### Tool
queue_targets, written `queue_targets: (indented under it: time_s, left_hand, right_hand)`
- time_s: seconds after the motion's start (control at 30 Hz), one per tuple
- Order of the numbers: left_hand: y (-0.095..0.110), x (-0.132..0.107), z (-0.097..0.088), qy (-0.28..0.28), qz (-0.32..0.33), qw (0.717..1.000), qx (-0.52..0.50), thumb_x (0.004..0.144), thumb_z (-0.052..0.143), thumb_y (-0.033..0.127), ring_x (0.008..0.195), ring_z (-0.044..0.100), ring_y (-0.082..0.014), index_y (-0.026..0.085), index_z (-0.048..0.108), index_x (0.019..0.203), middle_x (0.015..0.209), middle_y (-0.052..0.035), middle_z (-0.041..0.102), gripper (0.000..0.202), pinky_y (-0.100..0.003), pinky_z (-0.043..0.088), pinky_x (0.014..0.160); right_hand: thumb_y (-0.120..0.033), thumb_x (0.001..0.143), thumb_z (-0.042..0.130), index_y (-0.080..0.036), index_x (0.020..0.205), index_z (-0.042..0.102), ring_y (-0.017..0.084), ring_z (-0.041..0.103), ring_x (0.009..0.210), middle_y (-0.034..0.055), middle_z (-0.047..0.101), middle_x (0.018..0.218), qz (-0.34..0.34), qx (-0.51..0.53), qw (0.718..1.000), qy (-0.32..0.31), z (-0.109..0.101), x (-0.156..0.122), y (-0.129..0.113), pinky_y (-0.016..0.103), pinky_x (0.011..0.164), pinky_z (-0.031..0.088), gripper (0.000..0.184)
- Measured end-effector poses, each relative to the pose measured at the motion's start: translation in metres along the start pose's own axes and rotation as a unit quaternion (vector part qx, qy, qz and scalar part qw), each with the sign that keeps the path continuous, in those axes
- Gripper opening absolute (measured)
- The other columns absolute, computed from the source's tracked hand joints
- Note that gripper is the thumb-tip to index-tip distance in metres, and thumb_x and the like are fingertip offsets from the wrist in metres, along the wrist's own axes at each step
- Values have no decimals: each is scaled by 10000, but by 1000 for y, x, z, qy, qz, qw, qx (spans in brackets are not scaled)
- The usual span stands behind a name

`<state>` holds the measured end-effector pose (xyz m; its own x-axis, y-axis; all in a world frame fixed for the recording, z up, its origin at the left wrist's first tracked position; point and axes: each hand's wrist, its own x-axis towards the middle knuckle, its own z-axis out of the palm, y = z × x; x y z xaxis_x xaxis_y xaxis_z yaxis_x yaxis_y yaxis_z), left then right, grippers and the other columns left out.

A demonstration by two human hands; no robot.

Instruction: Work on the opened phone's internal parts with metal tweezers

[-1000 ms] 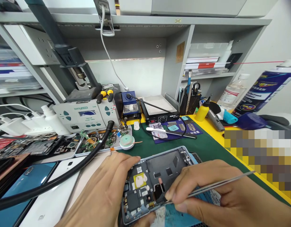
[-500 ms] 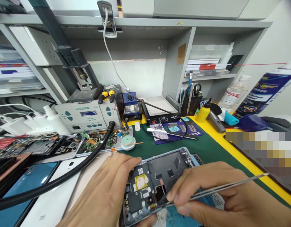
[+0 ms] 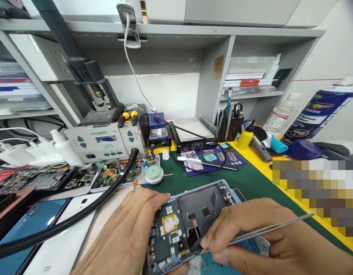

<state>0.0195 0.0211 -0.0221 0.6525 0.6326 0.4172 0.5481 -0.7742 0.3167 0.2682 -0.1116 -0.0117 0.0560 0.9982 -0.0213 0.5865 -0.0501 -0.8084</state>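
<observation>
An opened smartphone (image 3: 160,248) lies tilted in front of me, with its inner frame and exposed parts facing up. My left hand (image 3: 127,225) grips its left side, fingers over the upper edge and a fingertip showing below the lower edge. Pinched in my right hand (image 3: 251,233) is a pair of metal tweezers (image 3: 276,228), the back end pointing up to the right. My right fingertips are at the phone's lower edge, beside a dark flap and a small pink tab (image 3: 195,224). The fingers hide the tweezer tips.
Left are a white phone (image 3: 61,233), a blue phone (image 3: 40,217) and a black hose (image 3: 87,208). A tray of circuit boards (image 3: 107,187) and a wick spool (image 3: 153,174) sit behind. A brush (image 3: 207,162) lies on the green mat (image 3: 176,179); a yellow bottle (image 3: 245,137) stands right.
The view has shifted slightly. Both hands keep their holds on the phone and tweezers; the back end of the tweezers sits slightly lower.
</observation>
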Motion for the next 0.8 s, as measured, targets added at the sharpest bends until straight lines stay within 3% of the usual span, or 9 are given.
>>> queue_targets:
  time_s: [0.27,0.47,0.67,0.8]
  left_hand:
    - [1,-4,1,17,25,999,16,895,483,406,1051,674,-308,305,604,1273,1142,-59,643,409,-425,573,916]
    - [-3,-6,2,32,40,998,27,924,441,328,1048,682,-280,321,600,1257,1131,-45,666,370,-394,581,883]
    - [2,-2,2,49,43,997,32,942,410,275,979,692,-254,306,620,1239,1083,-41,674,364,-370,578,850]
    - [7,0,1,61,59,996,14,922,474,253,935,675,-193,300,598,1242,1058,-4,680,346,-294,549,834]
  right_hand:
    - [-446,872,744,-343,909,799,247,728,1014,-4,787,995,10,62,996,-58,-14,9,-37,276,893,593,123]
    - [-450,852,751,-348,914,802,272,723,1023,3,785,1020,49,51,996,-55,-11,8,-30,290,866,603,129]
    - [-442,859,738,-345,917,811,267,726,1008,-1,789,1009,51,20,997,-61,-14,12,-33,296,894,586,135]
    - [-446,876,716,-342,904,818,261,727,975,4,794,980,28,-1,997,-75,-14,15,-36,301,865,579,148]
